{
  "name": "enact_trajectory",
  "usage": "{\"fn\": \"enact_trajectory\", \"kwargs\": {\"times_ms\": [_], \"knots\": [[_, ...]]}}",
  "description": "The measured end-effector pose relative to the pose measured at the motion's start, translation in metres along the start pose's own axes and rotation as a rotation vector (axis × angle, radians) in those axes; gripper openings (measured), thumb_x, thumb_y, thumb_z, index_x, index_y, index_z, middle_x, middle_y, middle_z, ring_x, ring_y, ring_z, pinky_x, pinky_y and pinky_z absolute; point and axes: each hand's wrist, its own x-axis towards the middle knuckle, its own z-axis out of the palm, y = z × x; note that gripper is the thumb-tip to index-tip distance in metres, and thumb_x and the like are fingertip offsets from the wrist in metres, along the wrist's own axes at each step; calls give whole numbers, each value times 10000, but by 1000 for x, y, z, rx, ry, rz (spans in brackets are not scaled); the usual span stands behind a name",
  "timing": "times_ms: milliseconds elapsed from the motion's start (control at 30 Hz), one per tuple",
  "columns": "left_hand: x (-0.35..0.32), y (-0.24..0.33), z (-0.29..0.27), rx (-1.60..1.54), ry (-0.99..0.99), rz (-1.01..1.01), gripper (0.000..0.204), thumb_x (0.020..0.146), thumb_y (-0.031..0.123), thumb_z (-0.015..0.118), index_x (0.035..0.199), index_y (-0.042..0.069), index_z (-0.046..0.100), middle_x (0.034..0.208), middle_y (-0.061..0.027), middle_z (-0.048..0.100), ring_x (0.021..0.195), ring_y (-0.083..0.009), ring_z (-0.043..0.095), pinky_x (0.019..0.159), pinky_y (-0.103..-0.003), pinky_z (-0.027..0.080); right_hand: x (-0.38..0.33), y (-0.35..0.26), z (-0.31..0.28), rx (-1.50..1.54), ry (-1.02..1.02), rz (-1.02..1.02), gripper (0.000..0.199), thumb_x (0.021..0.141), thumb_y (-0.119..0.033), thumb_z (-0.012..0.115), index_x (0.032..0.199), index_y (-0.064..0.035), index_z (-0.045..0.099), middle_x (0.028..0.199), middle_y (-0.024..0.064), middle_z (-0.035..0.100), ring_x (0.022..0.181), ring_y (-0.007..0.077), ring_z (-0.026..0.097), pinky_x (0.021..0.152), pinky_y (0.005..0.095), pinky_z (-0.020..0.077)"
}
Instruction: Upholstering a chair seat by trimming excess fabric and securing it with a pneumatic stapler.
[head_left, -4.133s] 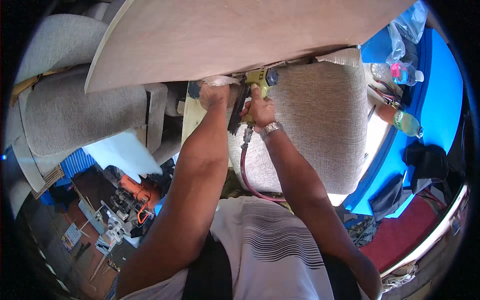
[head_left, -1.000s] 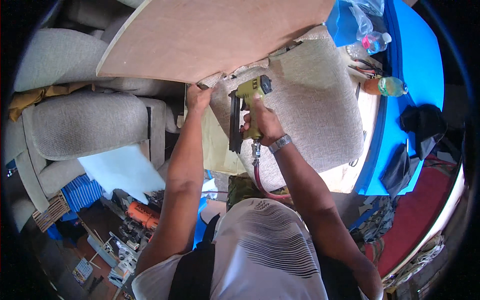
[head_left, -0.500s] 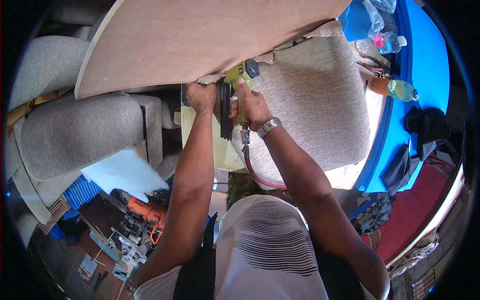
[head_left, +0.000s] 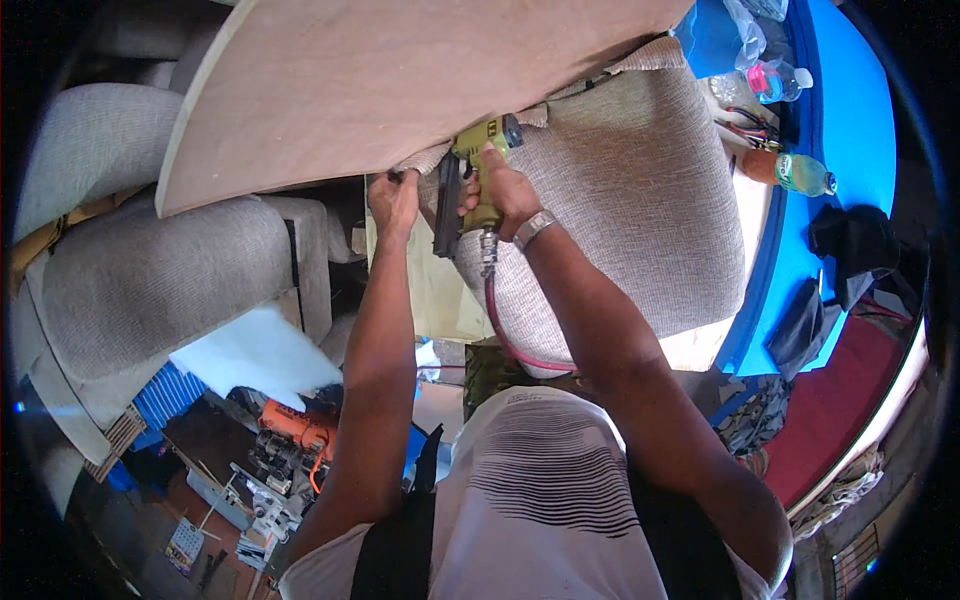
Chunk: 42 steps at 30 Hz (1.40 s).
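My right hand (head_left: 510, 195) is wrapped round the grip of an olive-green air staple gun (head_left: 483, 138), its black magazine slanting down to the left. The gun's head lies by the edge of a large pale wooden panel (head_left: 400, 85). Just left of the gun, my left hand (head_left: 393, 205) pinches a folded edge of beige fabric (head_left: 427, 158) at the panel's lower edge. A red air hose (head_left: 497, 320) runs from the gun's handle toward my body. Under the gun and to its right lies a beige woven-fabric cushion (head_left: 630, 200). The gun's nose is hidden.
At right, a clear water bottle (head_left: 770, 82), a bottle of orange drink (head_left: 795, 174) and pliers (head_left: 750, 128) lie by a blue sheet (head_left: 865, 120). Beige sofa parts (head_left: 165, 285) are at left. An orange compressor (head_left: 298, 425) stands on the floor below them.
My left hand has shifted slightly left and changed from a fist-like hold to a fingertip pinch on the fabric. The staple gun has tilted a little, its magazine swinging left.
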Motion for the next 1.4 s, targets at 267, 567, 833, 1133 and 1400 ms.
{"fn": "enact_trajectory", "kwargs": {"times_ms": [267,567,833,1133,1400], "knots": [[-19,31,-18,-49,237,394,468,734,76,775,1143,-68,601,1080,-179,710,959,-267,685,872,-359,509,-55,16,-13,113,-91,-106,555,990,-564,487,909,-17,530,676,72,538,495,208,538,557,427,563],[-20,44,-32,-43,150,366,374,767,308,835,927,-16,740,954,-202,735,905,-337,720,790,-413,541,-68,19,12,-71,-31,-159,585,981,-584,488,994,-1,535,686,68,548,516,197,556,567,403,565],[-22,44,-68,13,-75,242,595,918,505,625,1131,-48,674,1095,-230,702,1018,-332,676,903,-399,499,-54,26,36,-114,60,-125,534,996,-542,484,893,-19,522,664,71,514,511,219,549,563,413,564],[-30,4,-84,-461,76,418,613,938,487,614,1248,-35,526,1193,-206,627,1092,-314,618,964,-422,466,-147,36,-24,-115,-45,-209,548,1000,-598,417,1062,-75,566,682,26,536,498,163,518,586,388,533],[-35,6,-60,-405,187,263,638,733,206,843,1212,-38,500,1129,-183,653,1052,-336,645,908,-410,514,-226,59,-49,-177,226,-284,512,1008,-562,448,1197,-98,549,714,32,565,539,171,555,594,378,520]]}}
